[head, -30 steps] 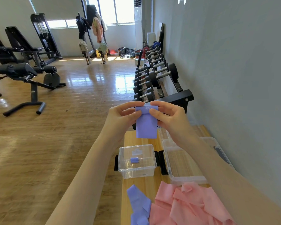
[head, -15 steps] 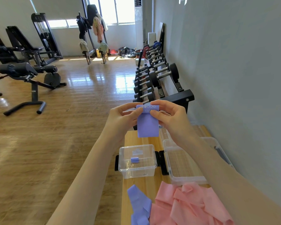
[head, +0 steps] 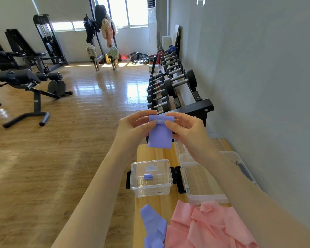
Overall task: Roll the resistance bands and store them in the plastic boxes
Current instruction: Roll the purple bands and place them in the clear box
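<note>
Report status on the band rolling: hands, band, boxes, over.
Left hand and right hand pinch the purple band at its rolled top edge. One purple roll in the small clear box. Nothing in the way.

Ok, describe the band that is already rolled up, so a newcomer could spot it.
On the wooden bench stand two clear boxes; take the smaller box. The rolled band lies inside: a tiny tight purple roll, unlike the loose bands outside.
</note>
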